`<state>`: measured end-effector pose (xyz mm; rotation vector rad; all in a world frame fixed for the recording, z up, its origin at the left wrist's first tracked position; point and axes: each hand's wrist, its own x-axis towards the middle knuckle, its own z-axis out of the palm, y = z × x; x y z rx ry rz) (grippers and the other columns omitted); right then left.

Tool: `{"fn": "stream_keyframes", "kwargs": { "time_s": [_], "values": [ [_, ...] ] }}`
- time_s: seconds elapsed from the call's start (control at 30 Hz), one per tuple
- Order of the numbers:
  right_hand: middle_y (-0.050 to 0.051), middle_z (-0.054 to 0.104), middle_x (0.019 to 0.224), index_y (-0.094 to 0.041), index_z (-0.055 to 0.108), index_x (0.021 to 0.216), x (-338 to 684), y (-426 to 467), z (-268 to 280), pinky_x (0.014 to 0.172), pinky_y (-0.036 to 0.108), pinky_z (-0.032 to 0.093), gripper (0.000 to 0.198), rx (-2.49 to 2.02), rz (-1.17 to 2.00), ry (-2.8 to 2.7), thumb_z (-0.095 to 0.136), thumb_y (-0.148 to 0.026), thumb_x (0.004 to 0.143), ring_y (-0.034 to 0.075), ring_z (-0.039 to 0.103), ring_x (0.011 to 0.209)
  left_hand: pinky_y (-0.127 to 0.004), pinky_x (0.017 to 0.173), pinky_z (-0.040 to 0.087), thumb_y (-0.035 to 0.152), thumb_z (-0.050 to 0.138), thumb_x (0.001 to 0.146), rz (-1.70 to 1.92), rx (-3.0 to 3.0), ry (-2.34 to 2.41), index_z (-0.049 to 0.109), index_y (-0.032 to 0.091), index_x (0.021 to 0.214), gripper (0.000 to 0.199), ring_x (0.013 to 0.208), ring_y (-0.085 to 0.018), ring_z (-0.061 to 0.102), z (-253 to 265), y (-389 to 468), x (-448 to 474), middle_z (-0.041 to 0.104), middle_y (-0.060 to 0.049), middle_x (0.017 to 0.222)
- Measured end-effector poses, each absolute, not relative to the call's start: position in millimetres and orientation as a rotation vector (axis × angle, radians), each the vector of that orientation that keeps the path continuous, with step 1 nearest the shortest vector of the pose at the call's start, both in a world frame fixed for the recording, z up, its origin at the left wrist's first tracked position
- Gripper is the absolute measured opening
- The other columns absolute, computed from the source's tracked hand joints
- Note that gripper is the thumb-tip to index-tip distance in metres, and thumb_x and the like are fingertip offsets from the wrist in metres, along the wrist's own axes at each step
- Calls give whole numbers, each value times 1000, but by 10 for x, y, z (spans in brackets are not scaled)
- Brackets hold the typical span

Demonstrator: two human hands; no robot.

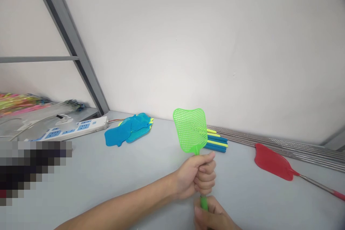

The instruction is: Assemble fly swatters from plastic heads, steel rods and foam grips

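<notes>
A bright green fly swatter (190,129) stands upright in front of me, its perforated head facing me. My left hand (201,174) is wrapped in a fist round its shaft just under the head. Below it, my right hand (212,215) grips the green handle (204,203) near the bottom edge of the view. Most of the shaft is hidden inside the left fist. Behind the swatter head lie several blue and yellow handles (217,143). To the right rests a red fly swatter (275,161) with a metal shaft and red handle.
Blue swatter heads (118,134) with some yellow ones are piled left of centre. A white power strip (81,127) lies farther left. Long metal rods (269,141) run along the wall at right. A grey metal frame (78,43) rises at left, with bagged colourful items (24,102) behind.
</notes>
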<state>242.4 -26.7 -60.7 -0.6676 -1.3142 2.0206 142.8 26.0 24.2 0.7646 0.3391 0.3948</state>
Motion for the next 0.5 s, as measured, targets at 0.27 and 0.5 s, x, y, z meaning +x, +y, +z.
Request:
{"fn": "stream_keyframes", "kwargs": {
  "time_s": [0.27,0.5],
  "values": [
    [-8,29,33,-17,31,43,2410,-282,-694,30,17,12,45,-558,2065,-1199,56,-50,60,1,22,28,-20,35,3,38,33,79,376,784,310,20,17,46,41,33,-4,8,241,268,1422,11,8,37],
    [-7,29,34,-17,33,42,2409,-268,-737,30,17,12,44,-553,2031,-1208,55,-49,61,1,23,29,-20,36,3,38,33,79,360,797,306,21,17,46,41,34,-4,8,253,274,1419,12,8,38]
  ]
}}
